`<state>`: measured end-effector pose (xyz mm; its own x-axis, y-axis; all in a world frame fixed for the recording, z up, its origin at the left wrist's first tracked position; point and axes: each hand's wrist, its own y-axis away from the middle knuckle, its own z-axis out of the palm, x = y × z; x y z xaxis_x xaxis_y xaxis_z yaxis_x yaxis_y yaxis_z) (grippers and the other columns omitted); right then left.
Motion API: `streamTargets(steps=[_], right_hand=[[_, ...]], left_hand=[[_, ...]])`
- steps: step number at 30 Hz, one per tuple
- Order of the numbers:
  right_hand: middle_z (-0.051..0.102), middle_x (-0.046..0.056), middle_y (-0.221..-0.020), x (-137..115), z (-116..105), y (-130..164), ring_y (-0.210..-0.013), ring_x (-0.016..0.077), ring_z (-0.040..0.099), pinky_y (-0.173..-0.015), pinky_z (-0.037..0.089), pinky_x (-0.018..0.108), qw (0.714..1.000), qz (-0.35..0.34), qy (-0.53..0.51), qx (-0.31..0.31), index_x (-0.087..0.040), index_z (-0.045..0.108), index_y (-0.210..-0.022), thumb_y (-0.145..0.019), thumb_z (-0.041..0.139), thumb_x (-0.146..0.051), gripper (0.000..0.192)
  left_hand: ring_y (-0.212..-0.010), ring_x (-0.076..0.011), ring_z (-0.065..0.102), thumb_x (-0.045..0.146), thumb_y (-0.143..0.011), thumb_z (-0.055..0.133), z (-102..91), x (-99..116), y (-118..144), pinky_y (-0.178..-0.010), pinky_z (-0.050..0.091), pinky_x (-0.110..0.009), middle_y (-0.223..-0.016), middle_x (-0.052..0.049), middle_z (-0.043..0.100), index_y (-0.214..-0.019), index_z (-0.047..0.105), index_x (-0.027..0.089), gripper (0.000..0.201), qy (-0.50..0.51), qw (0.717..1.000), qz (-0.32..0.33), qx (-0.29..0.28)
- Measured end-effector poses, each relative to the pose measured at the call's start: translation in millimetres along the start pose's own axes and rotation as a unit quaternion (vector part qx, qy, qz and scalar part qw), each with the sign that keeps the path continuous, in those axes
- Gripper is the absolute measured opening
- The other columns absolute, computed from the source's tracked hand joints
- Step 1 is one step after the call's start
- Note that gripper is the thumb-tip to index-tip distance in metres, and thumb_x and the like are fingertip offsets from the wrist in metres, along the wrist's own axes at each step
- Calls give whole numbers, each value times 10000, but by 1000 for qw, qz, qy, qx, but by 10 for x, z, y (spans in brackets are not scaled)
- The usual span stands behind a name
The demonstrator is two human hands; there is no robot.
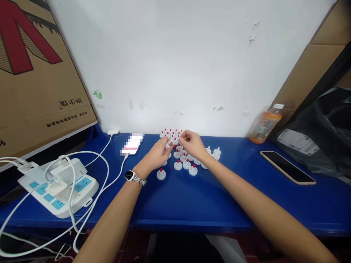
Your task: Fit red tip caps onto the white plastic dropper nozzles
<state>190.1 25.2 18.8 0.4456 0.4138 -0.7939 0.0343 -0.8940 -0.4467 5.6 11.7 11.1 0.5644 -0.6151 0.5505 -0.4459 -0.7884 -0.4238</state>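
A white power strip with blue sockets is lying at the left of the blue table, with white cables looping around it. A phone is lying face up at the right. An orange drink bottle is standing by the white wall. A cardboard box is leaning at the left, and a black bag is sitting at the right.

both hands, left hand and right hand, pinch a small white cap above red-tipped caps on the blue desk.
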Motion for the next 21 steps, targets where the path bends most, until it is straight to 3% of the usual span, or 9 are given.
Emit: streamTargets(steps=[3,6,15,21], right_hand=[[493,-47,-572,0,-20,123,-530,108,434,-531,353,249,990,-17,-138,14,-198,552,-701,-807,600,-385,220],[523,-33,-593,-44,29,201,-537,106,436,-524,360,249,981,-5,-193,18,-191,572,-695,-798,643,-510,343],[519,-26,-591,-102,127,267,-529,107,441,-512,370,250,982,-19,-185,19,-197,545,-679,-792,646,-588,420],[514,-30,-578,-171,89,202,-529,112,453,-508,370,244,986,-33,-165,-10,-208,517,-687,-823,626,-548,382]], left_hand=[[-678,-164,549,356,-969,445,31,56,6,-632,410,-298,-825,-23,590,-942,473,206,154,-4,1000,3,-11],[-662,-157,549,341,-966,452,68,93,21,-633,414,-295,-847,-26,598,-1020,491,199,157,-3,1000,8,-16],[-776,-202,611,334,-985,424,60,123,51,-764,472,-341,-819,-42,621,-1287,458,161,349,18,999,30,-38],[-1032,-261,619,376,-992,418,44,132,50,-930,462,-405,-1130,-139,636,-1476,289,177,538,9,999,28,-13]])
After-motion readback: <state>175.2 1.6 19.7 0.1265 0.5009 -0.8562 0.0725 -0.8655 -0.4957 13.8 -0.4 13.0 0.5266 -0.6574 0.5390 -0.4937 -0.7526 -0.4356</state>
